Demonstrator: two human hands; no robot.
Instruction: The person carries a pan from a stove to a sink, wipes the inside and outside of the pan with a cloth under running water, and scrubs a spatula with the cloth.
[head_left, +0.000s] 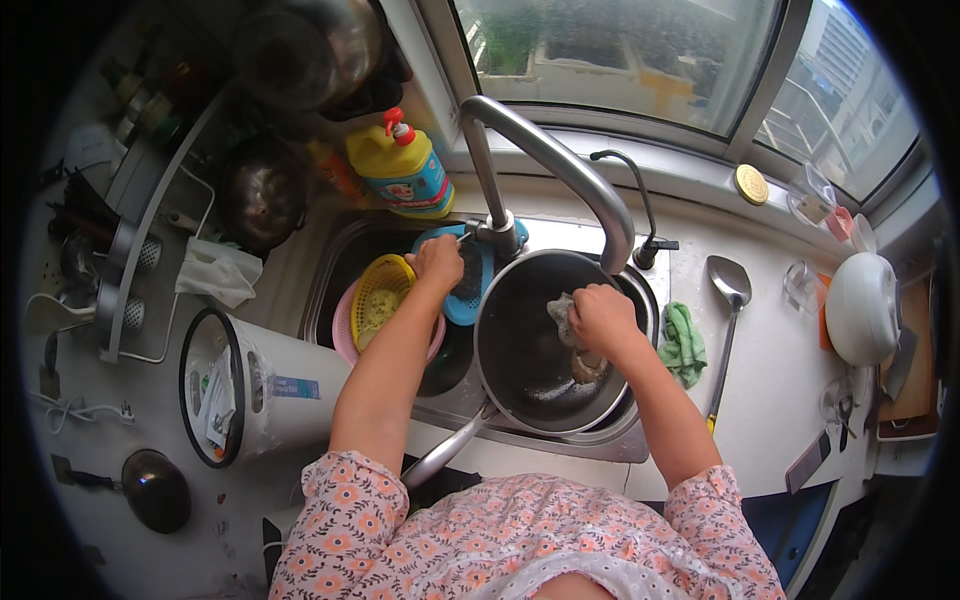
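Observation:
My left hand (437, 262) is at the lever of the metal faucet (499, 232), its fingers closed around the lever's end. In my right hand (606, 315) is a greyish scrubbing cloth (559, 315), held over the inside of a dark wok (517, 337). The wok rests across the right sink basin, its metal handle (450, 448) pointing towards me. Some liquid and a brownish patch (588, 367) show low in the wok. Under my left forearm, a yellow basket (373, 281) with pale food pieces sits in a pink basket (345, 341), beside a blue basket (465, 309).
A yellow detergent jug (409, 176) with a red pump stands behind the left basin. Right of the sink lie a green rag (682, 345) and a metal spatula (727, 330). A white trash bin (292, 375) is at left. The curved spout (570, 161) arches above the wok.

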